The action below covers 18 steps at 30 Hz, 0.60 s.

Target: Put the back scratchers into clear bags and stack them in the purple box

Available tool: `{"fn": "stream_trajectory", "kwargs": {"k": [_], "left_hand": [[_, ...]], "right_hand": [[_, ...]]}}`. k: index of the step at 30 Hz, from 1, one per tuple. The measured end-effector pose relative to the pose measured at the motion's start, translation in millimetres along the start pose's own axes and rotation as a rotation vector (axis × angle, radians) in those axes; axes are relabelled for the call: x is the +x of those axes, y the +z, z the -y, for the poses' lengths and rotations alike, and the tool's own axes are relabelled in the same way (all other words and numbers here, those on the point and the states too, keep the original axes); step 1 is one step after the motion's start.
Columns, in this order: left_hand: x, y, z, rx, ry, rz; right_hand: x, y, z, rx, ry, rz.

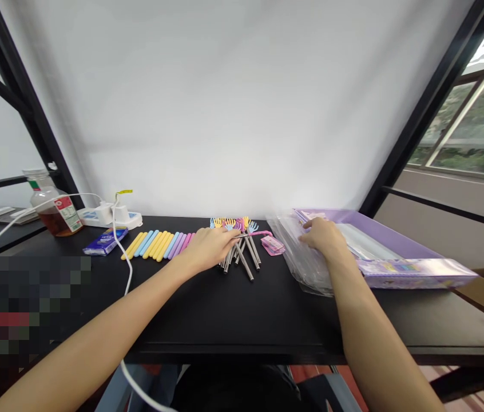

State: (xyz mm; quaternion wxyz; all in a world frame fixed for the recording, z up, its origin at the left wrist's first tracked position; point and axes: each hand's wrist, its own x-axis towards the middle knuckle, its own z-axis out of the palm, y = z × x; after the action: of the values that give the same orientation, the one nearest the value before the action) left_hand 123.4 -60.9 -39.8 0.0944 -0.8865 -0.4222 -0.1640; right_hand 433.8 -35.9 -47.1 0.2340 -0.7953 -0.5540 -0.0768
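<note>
The rods (246, 264) at centre are shiny metal, their far claws (253, 227) smooth plastic. The grips (165, 246) to the left look smooth and matt, like plastic. At right, the bags (306, 264) are thin, wrinkled, glossy clear plastic; the box (413, 266) looks like glossy printed card. The desk (233, 320) is smooth, low-sheen.

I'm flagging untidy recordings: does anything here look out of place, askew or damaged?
Nothing looks clearly damaged or spilled. The metal rods lie jumbled at crossing angles, unlike the neat row of coloured sticks. The white cable trails under the left forearm and off the desk, which looks untidy.
</note>
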Motion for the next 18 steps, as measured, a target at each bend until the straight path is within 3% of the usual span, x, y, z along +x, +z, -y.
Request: {"fn": "stream_trajectory", "kwargs": {"k": [5, 12, 15, 18], "left_hand": [[-1, 0.4, -1, -0.004, 0.023, 0.016], [0, 7.5, 10, 0.020, 0.005, 0.006], [-1, 7.5, 11, -0.010, 0.008, -0.005], [0, 6.1, 9, -0.148, -0.031, -0.029]], "right_hand": [[6, 9, -6, 0.065, -0.008, -0.147], [-1, -1, 4, 0.018, 0.036, -0.040], [-6, -9, 8, 0.044, 0.051, -0.076], [-11, -20, 17, 0.154, -0.023, -0.172]]}}
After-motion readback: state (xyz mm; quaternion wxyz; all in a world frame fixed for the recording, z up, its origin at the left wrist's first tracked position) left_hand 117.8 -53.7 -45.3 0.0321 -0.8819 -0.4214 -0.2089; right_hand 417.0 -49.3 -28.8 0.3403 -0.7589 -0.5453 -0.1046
